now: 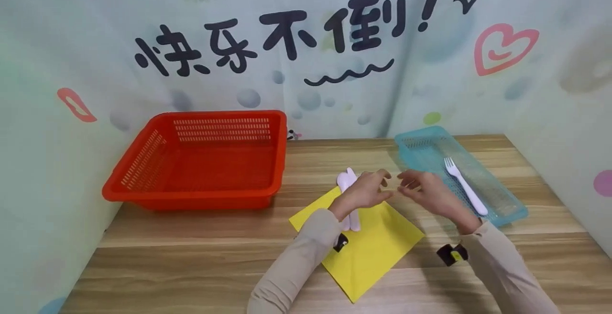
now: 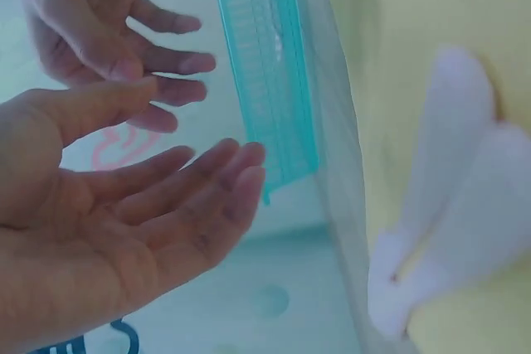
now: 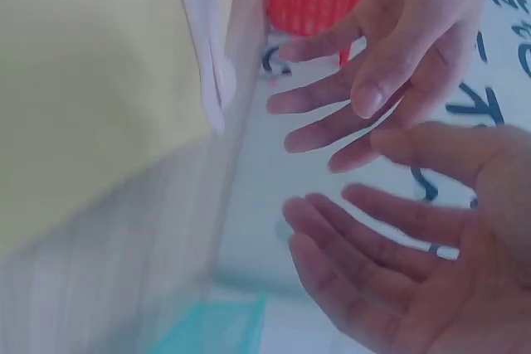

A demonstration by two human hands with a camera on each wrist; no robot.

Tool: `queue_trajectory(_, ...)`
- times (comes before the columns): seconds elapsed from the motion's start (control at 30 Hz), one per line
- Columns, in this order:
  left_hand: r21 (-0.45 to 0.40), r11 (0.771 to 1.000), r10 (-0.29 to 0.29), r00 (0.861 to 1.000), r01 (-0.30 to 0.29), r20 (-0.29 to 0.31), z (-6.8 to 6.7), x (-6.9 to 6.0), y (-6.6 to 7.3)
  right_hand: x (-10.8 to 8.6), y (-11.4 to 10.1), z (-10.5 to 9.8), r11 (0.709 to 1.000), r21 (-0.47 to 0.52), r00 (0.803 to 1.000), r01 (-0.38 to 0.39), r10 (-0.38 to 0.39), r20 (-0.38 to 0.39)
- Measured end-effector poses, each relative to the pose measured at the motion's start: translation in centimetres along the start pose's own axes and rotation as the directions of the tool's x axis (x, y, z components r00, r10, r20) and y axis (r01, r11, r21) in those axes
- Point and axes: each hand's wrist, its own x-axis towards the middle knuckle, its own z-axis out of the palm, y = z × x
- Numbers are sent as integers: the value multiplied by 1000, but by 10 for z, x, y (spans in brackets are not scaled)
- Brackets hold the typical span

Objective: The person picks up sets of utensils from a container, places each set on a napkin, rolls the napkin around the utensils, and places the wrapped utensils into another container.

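Observation:
My left hand [image 1: 366, 189] hovers over the upper part of a yellow square sheet [image 1: 377, 252], fingers relaxed and holding nothing. Facing it, a small gap away, is my right hand [image 1: 428, 192], also with nothing in its loose fingers. Beneath the left hand and forearm, a pale lilac spoon [image 1: 343, 180] lies on the sheet beside a second slim lilac utensil [image 1: 352, 173], apparently a knife. Their middles are hidden in the head view. A lilac fork [image 1: 463, 181] rests in the light blue basket [image 1: 420, 154], just beyond the right hand.
A large red plastic basket [image 1: 210, 198] stands at the back left of the wooden table [image 1: 191, 266]. Behind the table hangs a printed cloth [image 1: 334, 99], with light walls on both sides. The blue basket lies slanted at the right.

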Motion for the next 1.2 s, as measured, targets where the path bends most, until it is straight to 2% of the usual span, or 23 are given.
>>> queue_trajectory(0.1, -110, 994, 11, 998, -17, -54, 7, 10, 7, -4, 9, -13, 997, -22, 995, -79, 78, -62)
queue_trajectory(0.23, -214, 977, -1, 993, -25, -121, 18, 23, 16, -11, 27, -27, 981, -35, 976, -189, 183, -117)
queue_trajectory(0.4, -299, 954, -60, 976, -5, -208, 30, 37, 23, -18, 55, -33, 950, -63, 945, -305, 294, -145)
queue_trajectory(0.53, -364, 931, -123, 962, 26, -245, 39, 45, 29, -22, 74, -35, 930, -110, 932, -352, 337, -130)
queue_trajectory(0.6, -384, 922, -146, 959, 43, -243, 43, 49, 32, -23, 82, -35, 922, -129, 929, -365, 353, -107)
queue_trajectory(0.73, -377, 921, -188, 957, 94, -220, 50, 56, 36, -26, 93, -33, 909, -178, 926, -377, 371, -66)
queue_trajectory(0.87, -354, 919, -251, 950, 174, -185, 56, 59, 38, -28, 101, -28, 900, -199, 920, -389, 392, -26)
queue_trajectory(0.97, -314, 925, -275, 947, 214, -166, 61, 60, 41, -29, 105, -24, 900, -188, 916, -394, 400, -4)
queue_trajectory(1.07, -267, 937, -272, 950, 226, -153, 66, 61, 43, -30, 106, -19, 905, -177, 921, -386, 388, -23)
queue_trajectory(1.2, -243, 943, -264, 957, 228, -125, 71, 62, 48, -31, 106, -15, 904, -165, 919, -394, 385, -87)
